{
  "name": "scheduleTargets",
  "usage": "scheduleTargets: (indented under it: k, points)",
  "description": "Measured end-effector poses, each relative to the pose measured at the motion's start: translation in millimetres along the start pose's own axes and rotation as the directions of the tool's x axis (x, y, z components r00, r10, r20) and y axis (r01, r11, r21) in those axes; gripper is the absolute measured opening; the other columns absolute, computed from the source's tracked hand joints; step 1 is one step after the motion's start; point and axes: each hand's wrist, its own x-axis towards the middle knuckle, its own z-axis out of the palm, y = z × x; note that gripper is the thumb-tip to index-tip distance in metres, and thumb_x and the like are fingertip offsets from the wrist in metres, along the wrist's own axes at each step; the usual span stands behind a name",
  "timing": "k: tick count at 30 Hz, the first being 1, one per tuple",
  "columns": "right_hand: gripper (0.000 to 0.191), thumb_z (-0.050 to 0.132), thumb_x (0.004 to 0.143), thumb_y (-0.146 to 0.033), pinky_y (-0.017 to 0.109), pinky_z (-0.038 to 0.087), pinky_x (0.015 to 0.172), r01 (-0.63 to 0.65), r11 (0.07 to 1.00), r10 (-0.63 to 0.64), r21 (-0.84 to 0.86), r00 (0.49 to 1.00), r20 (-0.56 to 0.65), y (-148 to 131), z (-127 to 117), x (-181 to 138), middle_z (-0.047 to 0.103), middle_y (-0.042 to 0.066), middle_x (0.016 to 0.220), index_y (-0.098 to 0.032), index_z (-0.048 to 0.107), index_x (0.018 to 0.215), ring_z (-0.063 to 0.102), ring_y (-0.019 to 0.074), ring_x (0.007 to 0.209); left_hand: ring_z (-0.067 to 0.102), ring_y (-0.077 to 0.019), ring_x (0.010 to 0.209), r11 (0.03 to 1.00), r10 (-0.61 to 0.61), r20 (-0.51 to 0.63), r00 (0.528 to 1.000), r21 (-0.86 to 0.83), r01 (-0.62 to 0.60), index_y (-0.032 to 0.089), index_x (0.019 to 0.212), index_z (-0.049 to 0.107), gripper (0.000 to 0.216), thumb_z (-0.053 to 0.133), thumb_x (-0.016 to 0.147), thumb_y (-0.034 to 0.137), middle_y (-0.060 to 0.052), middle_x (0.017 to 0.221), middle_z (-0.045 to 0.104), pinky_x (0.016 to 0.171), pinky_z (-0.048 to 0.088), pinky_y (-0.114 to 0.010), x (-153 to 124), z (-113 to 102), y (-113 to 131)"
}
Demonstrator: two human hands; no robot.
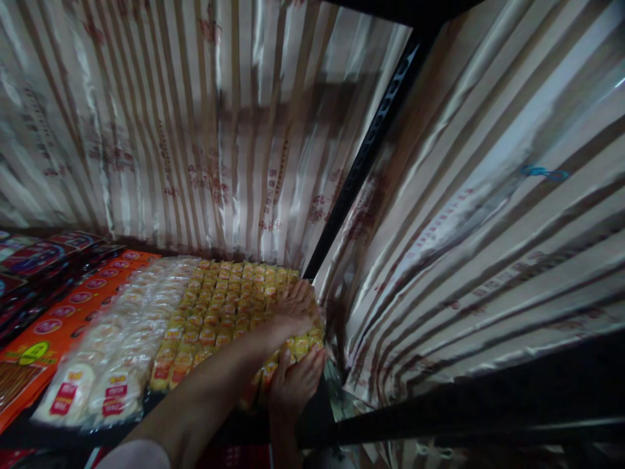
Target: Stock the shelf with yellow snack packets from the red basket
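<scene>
Yellow plastic snack packs, many small sachets packed in rows, filled the right end of a dark shelf, hard against the black upright post. They looked light, crinkly and slick, with soft give; contents probably crushable, so a flat press or a grip along the outer edge of the stack seemed safer than pinching single packs. Each sachet was yellow with a small red-orange label, glossy under dim light.

Left hand lay on top of the packs at their right edge, fingers spread flat, palm down, pressing rather than gripping. Right hand sat just below at the front right corner of the packs, fingers curled up against the front row; whether it actually gripped a pack could not be told.

Left of the yellow packs lay clear bags of white round crackers with red labels, touching them. Further left were orange packets, then dark red boxes. Behind and right of the packs hung striped, shiny sheeting.
</scene>
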Motion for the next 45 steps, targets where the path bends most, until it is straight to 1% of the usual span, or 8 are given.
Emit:
scheduleTargets:
  k: [6, 10, 12, 17, 24, 32, 40, 45]
  points:
    - [0.065, 0.032, 0.089, -0.042, 0.056, 0.034, 0.093, -0.018, 1.0, 0.018, -0.017, 1.0, 0.014, -0.6, -0.4, 0.6, 0.029, 0.031, 0.136, 0.0, 0.022, 0.137, 0.025, 0.036, 0.129, 0.001, -0.019, 0.137, 0.999, -0.032, 0.051, 0.998, -0.02, 0.033, 0.012, 0.139, 0.021, 0.064, 0.02, 0.087, 0.049, -0.006, 0.148, 0.012, 0.112, 0.001, -0.043, -1.3, 17.8, 5.3]
    - [0.061, 0.032, 0.09, -0.037, 0.056, 0.033, 0.094, 0.015, 1.0, -0.014, 0.014, 1.0, -0.016, -1.3, -1.8, 1.9, 0.03, 0.03, 0.135, 0.0, 0.022, 0.137, 0.025, 0.035, 0.129, 0.005, -0.0223, 0.136, 0.995, 0.021, 0.086, 0.996, -0.097, -0.013, 0.015, 0.137, 0.028, 0.06, 0.022, 0.087, 0.049, -0.008, 0.148, 0.015, 0.11, 0.005, -0.048, -4.2, -10.6, 4.8]
    - [0.057, 0.031, 0.09, -0.033, 0.057, 0.033, 0.094, 0.029, 0.998, -0.028, 0.053, 0.999, -0.022, -0.8, -2.5, 2.0, 0.031, 0.029, 0.136, -0.002, 0.022, 0.137, 0.026, 0.0337, 0.129, 0.014, -0.0237, 0.135, 0.985, 0.067, -0.033, 0.997, -0.156, -0.071, 0.015, 0.133, 0.035, 0.056, 0.028, 0.087, 0.045, -0.01, 0.147, 0.02, 0.109, 0.013, -0.046, -16.8, -31.4, 8.3]
    - [0.048, 0.025, 0.091, -0.03, 0.057, 0.032, 0.093, 0.036, 0.993, -0.033, 0.115, 0.999, -0.025, 7.7, -4.0, -1.0, 0.035, 0.026, 0.133, -0.007, 0.034, 0.132, 0.027, 0.0308, 0.128, 0.056, -0.0144, 0.086, 0.871, -0.204, -0.308, 0.929, -0.491, 0.028, 0.021, 0.084, 0.061, 0.03, 0.032, 0.086, 0.028, -0.003, 0.089, 0.064, 0.082, 0.043, -0.027, -106.6, -42.7, 25.7]
    - [0.048, 0.023, 0.09, -0.035, 0.053, 0.03, 0.096, -0.117, 0.962, 0.099, 0.246, 0.992, 0.082, 15.5, -11.4, 1.0, 0.039, 0.022, 0.132, -0.009, 0.042, 0.126, 0.032, 0.0279, 0.126, 0.056, -0.0128, 0.066, 0.643, -0.488, -0.16, 0.858, -0.731, 0.229, 0.02, 0.068, 0.057, 0.024, 0.037, 0.081, 0.024, -0.001, 0.068, 0.061, 0.063, 0.043, -0.023, -212.3, 32.7, 25.6]
    - [0.048, 0.034, 0.087, -0.042, 0.049, 0.027, 0.1, -0.107, 0.964, 0.093, 0.243, 0.993, 0.071, 16.1, -18.6, 11.5, 0.041, 0.02, 0.132, -0.01, 0.056, 0.115, 0.037, 0.0286, 0.123, 0.06, -0.0149, 0.078, 0.592, -0.51, -0.183, 0.84, -0.784, 0.189, 0.019, 0.082, 0.061, 0.024, 0.038, 0.08, 0.024, -0.004, 0.082, 0.066, 0.073, 0.046, -0.026, -201.3, 60.0, 7.2]
    - [0.046, 0.036, 0.089, -0.034, 0.05, 0.028, 0.1, -0.03, 0.963, 0.048, 0.269, 0.997, -0.061, 3.8, -34.7, 7.3, 0.044, 0.022, 0.13, -0.006, 0.048, 0.123, 0.037, 0.0276, 0.123, 0.057, -0.0113, 0.049, 0.388, -0.43, -0.093, 0.898, -0.917, 0.091, 0.015, 0.075, 0.058, 0.025, 0.042, 0.078, 0.034, -0.002, 0.065, 0.062, 0.046, 0.043, -0.021, -200.8, 64.5, -12.0]
    - [0.044, 0.033, 0.09, -0.028, 0.052, 0.03, 0.099, 0.084, 0.929, -0.08, 0.36, 0.996, -0.026, -29.4, -44.9, -37.8, 0.041, 0.022, 0.131, -0.006, 0.04, 0.128, 0.033, 0.0266, 0.127, 0.054, -0.0108, 0.052, 0.544, -0.531, -0.342, 0.775, -0.839, 0.002, 0.016, 0.071, 0.057, 0.029, 0.039, 0.083, 0.035, -0.002, 0.064, 0.057, 0.048, 0.042, -0.021, -220.9, 37.6, -26.2]
